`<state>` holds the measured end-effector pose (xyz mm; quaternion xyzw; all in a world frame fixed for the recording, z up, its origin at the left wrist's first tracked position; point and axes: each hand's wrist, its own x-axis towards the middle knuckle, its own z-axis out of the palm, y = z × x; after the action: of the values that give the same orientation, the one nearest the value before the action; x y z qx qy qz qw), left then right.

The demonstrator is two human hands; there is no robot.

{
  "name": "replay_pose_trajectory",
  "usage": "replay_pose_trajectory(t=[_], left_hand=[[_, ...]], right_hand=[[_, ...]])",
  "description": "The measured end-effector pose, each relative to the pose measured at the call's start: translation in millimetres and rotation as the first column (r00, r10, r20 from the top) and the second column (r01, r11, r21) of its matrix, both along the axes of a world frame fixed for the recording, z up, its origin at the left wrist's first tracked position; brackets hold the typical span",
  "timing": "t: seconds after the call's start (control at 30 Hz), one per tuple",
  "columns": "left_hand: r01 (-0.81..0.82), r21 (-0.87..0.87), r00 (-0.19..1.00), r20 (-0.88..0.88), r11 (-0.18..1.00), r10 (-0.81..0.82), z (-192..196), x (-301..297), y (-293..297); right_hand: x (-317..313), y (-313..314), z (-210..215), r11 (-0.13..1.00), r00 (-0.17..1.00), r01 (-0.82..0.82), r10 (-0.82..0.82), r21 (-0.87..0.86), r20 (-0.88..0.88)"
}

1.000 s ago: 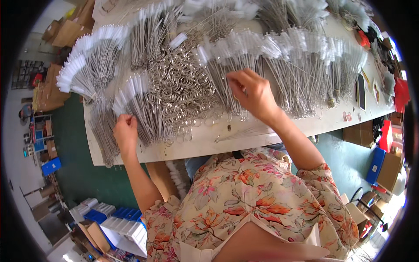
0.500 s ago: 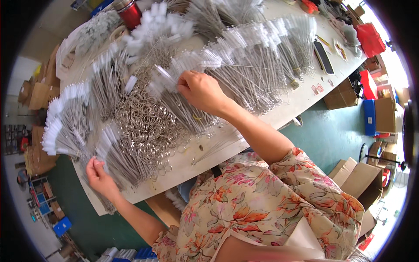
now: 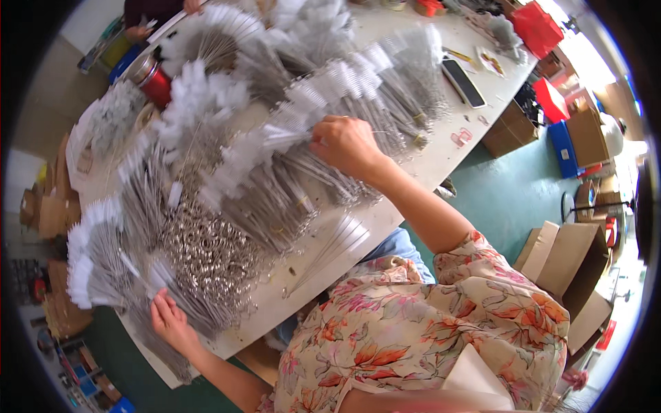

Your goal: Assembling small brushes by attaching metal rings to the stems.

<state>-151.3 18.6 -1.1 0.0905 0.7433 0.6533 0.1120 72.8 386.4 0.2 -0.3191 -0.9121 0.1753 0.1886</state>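
Small wire brushes with white bristle heads and thin metal stems lie in bundles across the table. My right hand (image 3: 348, 146) is closed over the middle bundles (image 3: 323, 168). Its fingers pinch a brush whose pale head (image 3: 286, 135) sticks out to the left, blurred, with a thin stem to the right. At the table's near left, my left hand (image 3: 173, 322) pinches a brush with a slim white head (image 3: 129, 264) pointing up and away. Beside it lies a bundle of stems (image 3: 200, 303). A heap of metal rings (image 3: 206, 261) sits between the bundles.
Several loose brushes (image 3: 337, 251) lie by the front edge. A phone (image 3: 463, 82) rests at the right, a red flask (image 3: 151, 81) at the far left. Another person's hand (image 3: 138, 33) shows beyond the table. Cardboard boxes (image 3: 571, 265) stand on the floor at right.
The view has turned, shifting the table in the picture. My right hand has moved rightward over the bundles. My left hand stays by the near left bundles.
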Motion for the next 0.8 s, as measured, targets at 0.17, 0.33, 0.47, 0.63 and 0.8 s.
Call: replay_pose_trajectory(t=[0.17,0.33,0.47,0.63,0.8], left_hand=[[0.013,0.055,1.0,0.008,0.998,-0.014,8.8,6.5,-2.6],[0.023,0.217,0.997,0.06,0.976,-0.037,8.1,9.6,-14.7],[-0.145,0.26,0.987,0.106,0.955,0.121,-7.3,10.1,-1.2],[-0.04,0.202,0.996,0.09,0.979,0.022,8.2,24.0,15.5],[0.166,0.192,0.985,0.017,0.967,-0.172,34.3,50.8,62.1]], right_hand=[[25.7,54.2,38.2,0.957,0.94,0.112,-0.189,-0.268,-0.285],[87.0,163.7,47.5,0.955,0.874,0.266,-0.295,-0.127,-0.386],[102.0,218.5,28.1,0.832,0.834,0.552,-0.547,0.057,-0.073],[99.3,234.5,18.2,0.862,0.857,0.486,-0.503,0.144,0.117],[106.0,219.1,43.1,0.816,0.908,0.418,-0.358,0.4,-0.22]])
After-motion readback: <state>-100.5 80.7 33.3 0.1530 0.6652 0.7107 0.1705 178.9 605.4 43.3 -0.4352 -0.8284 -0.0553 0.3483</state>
